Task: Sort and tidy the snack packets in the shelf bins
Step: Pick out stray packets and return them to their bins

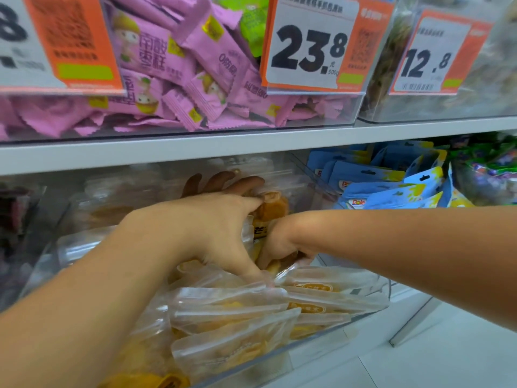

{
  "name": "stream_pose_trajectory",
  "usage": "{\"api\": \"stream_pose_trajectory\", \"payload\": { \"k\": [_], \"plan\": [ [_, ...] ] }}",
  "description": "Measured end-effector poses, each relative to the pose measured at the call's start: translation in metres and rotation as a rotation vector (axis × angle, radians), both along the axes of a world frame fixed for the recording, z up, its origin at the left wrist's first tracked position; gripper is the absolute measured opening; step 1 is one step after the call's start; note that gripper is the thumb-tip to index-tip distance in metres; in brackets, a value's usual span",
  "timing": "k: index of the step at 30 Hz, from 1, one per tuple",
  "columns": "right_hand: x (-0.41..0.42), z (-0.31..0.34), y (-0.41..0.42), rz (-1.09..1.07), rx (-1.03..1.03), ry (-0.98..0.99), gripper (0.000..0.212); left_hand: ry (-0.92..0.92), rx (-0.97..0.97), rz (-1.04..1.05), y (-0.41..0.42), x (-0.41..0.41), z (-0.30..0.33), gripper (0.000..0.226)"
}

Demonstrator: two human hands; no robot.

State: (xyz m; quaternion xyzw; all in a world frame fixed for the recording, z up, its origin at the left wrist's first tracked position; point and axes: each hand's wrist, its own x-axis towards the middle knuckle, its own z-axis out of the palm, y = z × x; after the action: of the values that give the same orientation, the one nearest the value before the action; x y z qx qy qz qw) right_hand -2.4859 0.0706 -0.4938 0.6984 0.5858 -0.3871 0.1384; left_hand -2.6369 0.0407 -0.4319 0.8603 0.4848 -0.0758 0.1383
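Clear packets (237,312) of yellow dried fruit, lower centre of frame, lying in overlapped rows inside a clear bin (330,336) on the lower shelf. Orange printing on them too blurred to read.

Left hand (212,233), centre frame: fingers spread wide over the rear packets, thumb down on the front row, seemingly to hold the stack while it is straightened.

Right hand (282,245), just right of it and nearly touching: fingers buried among the packets; cannot tell whether it grips one.

Right of the bin: blue pouches (391,186) marked "Dole", standing upright.

Upper shelf (195,147): pink packets (179,79) with Chinese characters, loose in a bin. Price cards read "23.8" (310,46), per 500g, and "12.8" (430,57).
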Motion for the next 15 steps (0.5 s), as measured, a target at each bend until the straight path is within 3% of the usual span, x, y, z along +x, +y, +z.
{"api": "stream_pose_trajectory", "payload": {
  "k": [4,8,12,15],
  "plan": [
    [0.008,0.010,0.000,-0.096,-0.008,0.056,0.029,-0.016,0.010,-0.022,0.003,-0.001,-0.003,0.142],
    [0.013,0.031,0.002,-0.162,0.092,0.232,0.012,-0.051,0.001,-0.019,0.004,0.000,-0.003,0.115],
    [0.019,0.037,-0.005,-0.189,-0.085,0.374,0.015,-0.025,-0.015,-0.006,0.002,-0.001,-0.001,0.134],
    [0.022,0.036,-0.011,-0.260,-0.100,0.444,0.014,-0.012,-0.007,0.009,0.000,0.001,0.001,0.143]
  ]
}}
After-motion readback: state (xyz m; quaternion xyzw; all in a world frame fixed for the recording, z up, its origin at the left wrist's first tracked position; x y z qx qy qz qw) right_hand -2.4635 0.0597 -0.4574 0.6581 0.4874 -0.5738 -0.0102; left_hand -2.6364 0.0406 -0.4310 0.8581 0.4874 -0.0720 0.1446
